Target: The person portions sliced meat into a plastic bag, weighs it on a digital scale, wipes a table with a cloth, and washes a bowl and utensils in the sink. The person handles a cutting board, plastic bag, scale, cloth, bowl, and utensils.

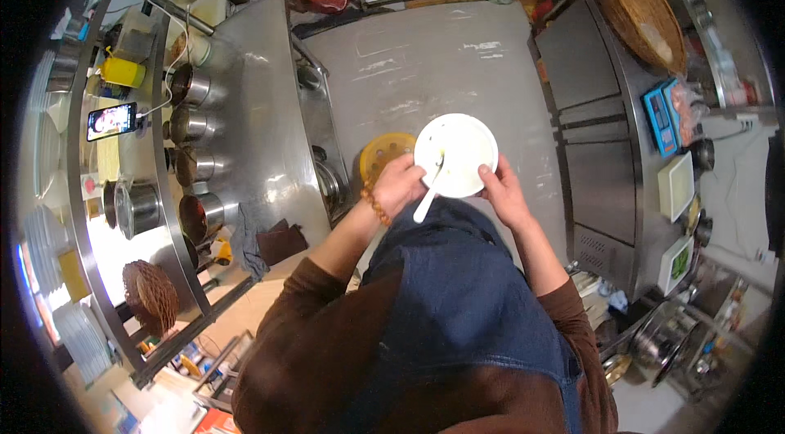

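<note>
Between my two hands I hold a white bowl [469, 149] over the floor, in front of my blue apron [454, 311]. My left hand [398, 182] grips its left rim, and a beaded bracelet circles that wrist. On the opposite side my right hand [506, 189] grips the rim, its thumb over the edge. A white spoon [427, 201] leans in the bowl, its handle sticking out over the near rim. Small dark and green bits show inside; glare washes out the rest of the contents. Behind my left hand is a yellow perforated stool top [375, 152].
Along the left runs a steel counter [264, 109] with several steel pots [193, 124] at its back. A phone [112, 121] is on the shelf above. To the right, a steel cabinet [598, 182] carries a woven basket [641, 11], a blue scale [659, 118] and white trays [676, 187].
</note>
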`<state>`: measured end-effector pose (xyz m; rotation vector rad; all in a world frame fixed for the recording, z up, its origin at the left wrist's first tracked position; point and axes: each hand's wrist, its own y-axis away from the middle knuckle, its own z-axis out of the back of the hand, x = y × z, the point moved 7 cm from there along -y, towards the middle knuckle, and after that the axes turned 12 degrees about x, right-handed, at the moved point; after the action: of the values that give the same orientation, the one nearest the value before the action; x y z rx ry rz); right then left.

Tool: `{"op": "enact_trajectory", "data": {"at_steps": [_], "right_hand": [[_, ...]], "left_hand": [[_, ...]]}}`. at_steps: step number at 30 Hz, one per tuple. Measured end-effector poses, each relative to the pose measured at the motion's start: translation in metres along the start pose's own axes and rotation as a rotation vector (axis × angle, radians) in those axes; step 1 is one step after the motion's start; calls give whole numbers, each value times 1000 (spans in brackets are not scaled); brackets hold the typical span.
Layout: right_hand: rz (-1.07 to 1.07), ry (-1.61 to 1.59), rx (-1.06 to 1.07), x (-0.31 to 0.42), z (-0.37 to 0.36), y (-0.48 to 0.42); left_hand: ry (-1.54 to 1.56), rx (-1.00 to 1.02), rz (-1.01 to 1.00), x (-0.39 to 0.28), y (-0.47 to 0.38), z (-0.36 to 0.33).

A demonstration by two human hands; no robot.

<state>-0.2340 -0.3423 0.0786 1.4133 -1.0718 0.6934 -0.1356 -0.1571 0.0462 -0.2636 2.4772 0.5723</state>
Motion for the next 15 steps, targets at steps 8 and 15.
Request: {"op": "enact_trajectory", "data": {"at_steps": [8,15], "right_hand": [[114,-344,145,123,97,-124],[17,-203,347,210,146,-281]], "left_hand": [[249,128,-214,-125,-143,-46],[202,-38,-463,-212,-243,-29]]}}
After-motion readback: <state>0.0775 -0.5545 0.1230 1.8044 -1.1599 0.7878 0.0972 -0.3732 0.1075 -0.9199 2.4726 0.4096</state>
